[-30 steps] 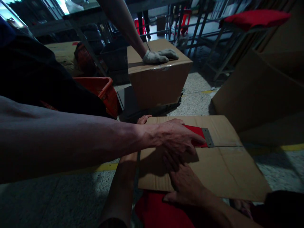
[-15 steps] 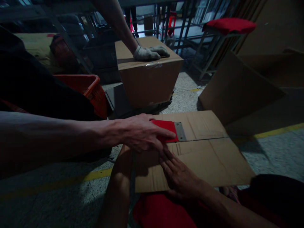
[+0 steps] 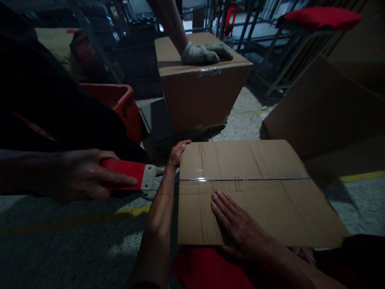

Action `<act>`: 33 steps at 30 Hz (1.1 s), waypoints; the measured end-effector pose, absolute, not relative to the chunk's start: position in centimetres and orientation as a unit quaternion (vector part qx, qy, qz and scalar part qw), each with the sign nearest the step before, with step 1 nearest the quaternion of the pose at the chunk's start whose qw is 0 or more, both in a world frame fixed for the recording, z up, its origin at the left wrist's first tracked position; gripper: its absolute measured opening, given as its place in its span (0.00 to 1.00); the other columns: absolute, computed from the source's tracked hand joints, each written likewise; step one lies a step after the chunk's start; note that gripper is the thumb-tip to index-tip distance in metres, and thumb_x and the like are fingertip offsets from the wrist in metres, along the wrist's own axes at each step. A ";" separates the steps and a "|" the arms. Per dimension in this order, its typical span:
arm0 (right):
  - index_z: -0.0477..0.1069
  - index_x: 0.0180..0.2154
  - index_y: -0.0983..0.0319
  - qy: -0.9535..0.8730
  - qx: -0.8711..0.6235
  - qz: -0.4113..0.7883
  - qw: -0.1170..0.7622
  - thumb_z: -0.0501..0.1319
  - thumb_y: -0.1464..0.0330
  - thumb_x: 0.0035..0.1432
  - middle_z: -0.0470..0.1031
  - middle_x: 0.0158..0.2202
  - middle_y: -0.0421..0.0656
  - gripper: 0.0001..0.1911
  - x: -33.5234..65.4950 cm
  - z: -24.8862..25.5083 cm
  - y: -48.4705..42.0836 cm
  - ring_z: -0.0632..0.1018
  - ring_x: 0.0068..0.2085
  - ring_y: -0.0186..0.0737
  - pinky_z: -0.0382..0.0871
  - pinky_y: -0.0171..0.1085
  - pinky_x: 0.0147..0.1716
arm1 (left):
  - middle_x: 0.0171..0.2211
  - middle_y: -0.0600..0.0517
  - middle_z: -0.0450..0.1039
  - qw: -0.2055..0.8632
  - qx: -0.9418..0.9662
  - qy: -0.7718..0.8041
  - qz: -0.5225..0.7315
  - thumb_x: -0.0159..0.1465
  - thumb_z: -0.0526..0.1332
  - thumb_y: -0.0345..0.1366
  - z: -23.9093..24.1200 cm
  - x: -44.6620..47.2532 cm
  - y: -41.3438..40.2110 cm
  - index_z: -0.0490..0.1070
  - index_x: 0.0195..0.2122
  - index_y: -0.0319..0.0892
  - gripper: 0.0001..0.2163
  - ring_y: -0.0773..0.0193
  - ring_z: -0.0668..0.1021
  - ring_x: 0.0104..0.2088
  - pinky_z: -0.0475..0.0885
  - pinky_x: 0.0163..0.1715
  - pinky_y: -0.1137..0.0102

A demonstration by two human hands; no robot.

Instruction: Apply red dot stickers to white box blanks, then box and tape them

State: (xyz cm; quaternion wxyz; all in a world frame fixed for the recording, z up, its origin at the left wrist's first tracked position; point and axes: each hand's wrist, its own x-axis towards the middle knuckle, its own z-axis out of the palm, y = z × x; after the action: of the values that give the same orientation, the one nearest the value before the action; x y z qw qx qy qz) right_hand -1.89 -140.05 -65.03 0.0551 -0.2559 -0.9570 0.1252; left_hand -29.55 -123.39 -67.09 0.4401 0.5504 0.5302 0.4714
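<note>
A closed cardboard box (image 3: 255,160) lies in front of me, with clear tape (image 3: 201,179) along its middle seam. At its far left corner, my left hand (image 3: 178,153) grips the edge with curled fingers. My right hand (image 3: 237,224) lies flat on the near flap, fingers stretched out and nothing in them. Left of the box, a co-worker's bare hand (image 3: 81,174) holds a red tape dispenser (image 3: 124,173) with a metal end.
A co-worker's gloved hand (image 3: 204,53) rests on another taped box (image 3: 207,96) beyond mine. An orange-red crate (image 3: 123,100) stands at left. Right are leaning cardboard sheets (image 3: 325,108) and a red-covered stool (image 3: 321,19). Yellow lines (image 3: 132,211) mark the floor.
The co-worker's hand with the tape dispenser has moved left off my box, uncovering the taped seam and my left hand. My right hand still lies on the flap. The view has shifted slightly.
</note>
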 end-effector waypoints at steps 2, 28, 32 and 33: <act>0.42 0.66 0.75 -0.957 -0.258 0.124 0.054 0.59 0.56 0.53 0.39 0.68 0.61 0.49 -1.9 -65.0 -140.1 0.42 0.67 0.63 0.50 0.58 0.63 | 0.48 0.46 0.73 0.456 0.539 0.505 0.497 0.65 0.50 0.42 -68.9 -29.4 -122.4 0.73 0.45 0.39 0.17 0.56 0.72 0.49 0.65 0.52 0.61; 0.49 0.64 0.77 -0.945 -0.308 0.088 0.072 0.52 0.47 0.59 0.42 0.67 0.63 0.47 -9.6 -63.1 -135.8 0.44 0.67 0.59 0.46 0.56 0.64 | 0.51 0.45 0.69 0.450 0.491 0.507 0.547 0.65 0.57 0.44 -70.6 -29.4 -122.9 0.67 0.51 0.39 0.17 0.56 0.73 0.48 0.70 0.48 0.55; 0.48 0.64 0.79 -0.940 -0.318 0.115 0.050 0.52 0.44 0.57 0.38 0.68 0.64 0.50 -10.7 -65.0 -135.3 0.40 0.67 0.60 0.44 0.56 0.64 | 0.52 0.45 0.68 0.444 0.473 0.537 0.540 0.64 0.58 0.42 -69.3 -29.1 -123.3 0.67 0.52 0.40 0.17 0.57 0.73 0.49 0.71 0.48 0.54; 0.48 0.64 0.78 -0.940 -0.317 0.117 0.053 0.52 0.44 0.57 0.37 0.68 0.64 0.50 -10.6 -65.1 -135.3 0.39 0.67 0.60 0.43 0.56 0.64 | 0.52 0.45 0.69 0.442 0.466 0.547 0.537 0.65 0.58 0.42 -69.0 -29.3 -123.8 0.68 0.50 0.39 0.16 0.57 0.73 0.49 0.69 0.50 0.55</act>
State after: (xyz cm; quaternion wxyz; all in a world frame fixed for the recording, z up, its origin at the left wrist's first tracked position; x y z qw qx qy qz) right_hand -10.59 -135.32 -65.12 0.0525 -0.3167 -0.9398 0.1168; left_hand -29.27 -123.77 -68.98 0.4416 0.4664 0.5466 0.5374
